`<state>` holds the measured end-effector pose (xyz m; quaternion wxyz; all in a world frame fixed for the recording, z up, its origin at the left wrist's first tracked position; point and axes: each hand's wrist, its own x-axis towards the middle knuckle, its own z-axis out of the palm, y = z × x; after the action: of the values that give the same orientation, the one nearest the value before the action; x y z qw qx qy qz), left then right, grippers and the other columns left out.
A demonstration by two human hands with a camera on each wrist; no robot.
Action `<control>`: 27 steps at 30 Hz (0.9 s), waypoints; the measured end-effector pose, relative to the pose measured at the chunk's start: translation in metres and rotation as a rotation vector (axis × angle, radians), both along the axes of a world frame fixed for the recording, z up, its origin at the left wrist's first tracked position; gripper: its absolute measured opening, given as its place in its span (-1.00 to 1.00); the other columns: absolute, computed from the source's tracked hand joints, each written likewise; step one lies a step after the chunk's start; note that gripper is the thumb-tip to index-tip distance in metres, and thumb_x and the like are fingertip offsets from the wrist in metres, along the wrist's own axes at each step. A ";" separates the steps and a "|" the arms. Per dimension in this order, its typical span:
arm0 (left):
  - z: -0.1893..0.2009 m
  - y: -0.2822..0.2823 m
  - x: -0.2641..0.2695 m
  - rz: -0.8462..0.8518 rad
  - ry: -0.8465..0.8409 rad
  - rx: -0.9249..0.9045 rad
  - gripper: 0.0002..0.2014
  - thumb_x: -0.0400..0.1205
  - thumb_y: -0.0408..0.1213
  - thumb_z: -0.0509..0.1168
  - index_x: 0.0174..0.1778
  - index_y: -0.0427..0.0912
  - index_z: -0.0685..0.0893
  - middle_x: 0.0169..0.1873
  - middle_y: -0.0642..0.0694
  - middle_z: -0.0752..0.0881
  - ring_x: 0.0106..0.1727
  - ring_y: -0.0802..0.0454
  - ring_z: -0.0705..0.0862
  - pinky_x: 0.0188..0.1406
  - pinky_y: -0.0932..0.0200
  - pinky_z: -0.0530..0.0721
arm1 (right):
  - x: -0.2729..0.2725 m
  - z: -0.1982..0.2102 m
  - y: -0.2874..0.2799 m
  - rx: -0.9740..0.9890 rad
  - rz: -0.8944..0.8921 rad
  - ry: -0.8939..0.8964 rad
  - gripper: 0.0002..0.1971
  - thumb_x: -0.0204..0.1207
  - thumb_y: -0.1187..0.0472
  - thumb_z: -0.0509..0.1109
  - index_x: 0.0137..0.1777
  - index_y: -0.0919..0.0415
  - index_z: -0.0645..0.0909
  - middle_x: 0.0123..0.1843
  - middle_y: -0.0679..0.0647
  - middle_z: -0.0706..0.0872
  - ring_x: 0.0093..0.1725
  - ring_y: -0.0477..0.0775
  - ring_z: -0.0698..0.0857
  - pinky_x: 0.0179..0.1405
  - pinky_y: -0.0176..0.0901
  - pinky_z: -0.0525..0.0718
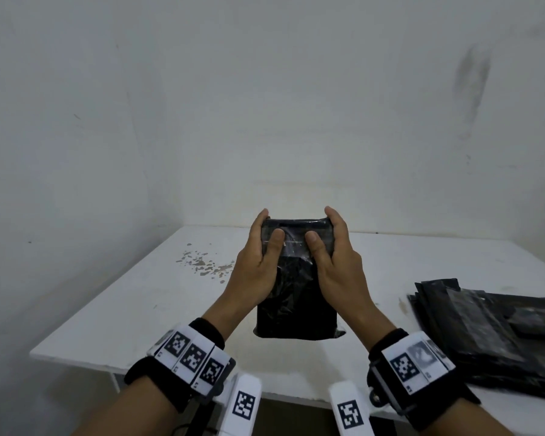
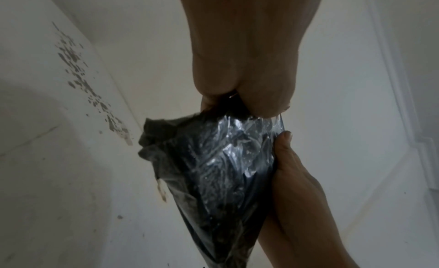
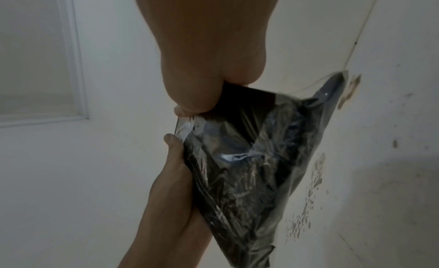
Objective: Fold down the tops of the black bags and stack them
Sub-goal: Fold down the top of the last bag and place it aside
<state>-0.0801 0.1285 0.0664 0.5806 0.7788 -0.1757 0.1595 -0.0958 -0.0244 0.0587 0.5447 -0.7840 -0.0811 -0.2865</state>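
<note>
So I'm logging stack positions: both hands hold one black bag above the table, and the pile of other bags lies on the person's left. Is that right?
Not quite. The pile lies on the person's right, at the table's right edge, as the head view shows. The rest stands: the left hand and right hand both hold one black bag above the table.

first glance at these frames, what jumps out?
The black bag held up over the middle of the white table: the left hand and the right hand grip its top corners, thumbs pressed on the front. Next, the pile of black bags lying at the table's right edge. Then the patch of chipped paint on the tabletop, left of the hands.
</note>
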 end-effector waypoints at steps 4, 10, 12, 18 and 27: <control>-0.003 -0.006 0.003 0.010 0.055 -0.005 -0.55 0.73 0.22 0.04 0.33 0.01 0.59 0.05 0.13 0.79 0.09 0.23 0.76 0.12 0.20 0.67 | 0.000 -0.002 -0.006 0.007 -0.010 0.038 -0.41 0.71 -0.18 0.14 0.70 -0.12 0.17 -0.03 -0.29 0.71 -0.13 -0.38 0.70 -0.22 -0.65 0.52; -0.008 -0.023 0.005 -0.081 0.169 -0.046 -0.60 0.75 0.24 0.03 0.21 0.11 0.65 0.04 0.13 0.82 0.10 0.25 0.77 0.17 0.17 0.67 | -0.007 -0.006 -0.025 0.005 -0.033 0.122 -0.35 0.69 -0.20 0.20 0.72 -0.12 0.11 0.03 -0.36 0.70 -0.05 -0.43 0.65 -0.11 -0.69 0.47; -0.013 -0.034 0.008 -0.133 0.237 -0.058 -0.56 0.67 0.34 0.09 0.22 0.17 0.65 0.07 0.15 0.82 0.14 0.24 0.77 0.26 0.09 0.69 | -0.008 -0.010 -0.038 -0.023 -0.044 0.185 -0.27 0.61 -0.25 0.32 0.71 -0.16 0.10 -0.03 -0.25 0.74 -0.06 -0.41 0.66 -0.17 -0.59 0.48; -0.040 -0.078 0.025 -0.182 0.543 -0.010 -0.20 0.68 0.31 0.17 0.77 0.15 0.00 0.65 0.01 0.41 0.49 -0.05 0.58 0.40 -0.14 0.66 | -0.005 -0.024 -0.092 -0.079 -0.101 0.382 -0.28 0.58 -0.22 0.40 0.67 -0.09 0.22 0.38 -0.04 0.61 0.30 0.02 0.61 0.15 -0.23 0.50; -0.085 -0.139 0.041 -0.168 0.230 0.567 -0.33 0.82 0.12 -0.10 0.79 -0.09 -0.12 0.78 -0.12 -0.17 0.79 -0.08 -0.22 0.73 -0.06 -0.13 | 0.015 -0.066 -0.145 -0.210 -0.131 0.616 -0.23 0.63 -0.16 0.37 0.70 0.17 0.16 0.65 0.21 0.40 0.56 0.21 0.45 0.27 -0.15 0.43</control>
<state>-0.0389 -0.0100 -0.0188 0.3675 0.9054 -0.2100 -0.0333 -0.0805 -0.1698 -0.0076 0.4403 -0.8892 0.1089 -0.0602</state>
